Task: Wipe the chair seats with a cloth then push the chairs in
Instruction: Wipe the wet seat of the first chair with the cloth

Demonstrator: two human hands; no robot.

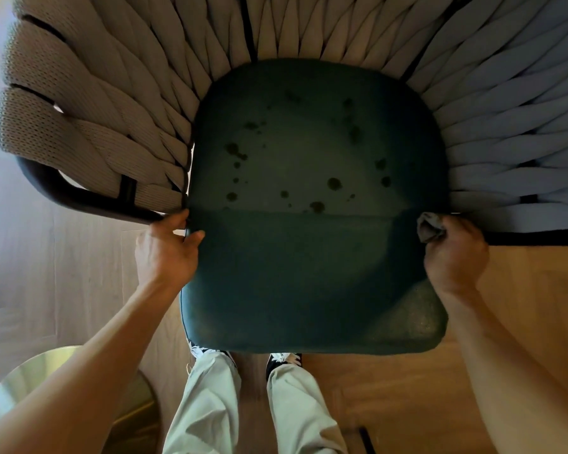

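Chair with a woven back stands directly in front of the person, its dark green seat cushion filling the middle of the view and dotted with dark spots toward the back. Both hands sit level with each other at the seat's two side edges. Left hand pinches the cushion's left edge, thumb on top, just beside the dark armrest tube. Right hand is curled around a bunched grey cloth at the right edge. Judging by this, the right hand is nearer to wiping: the spots lie forward and to its left.
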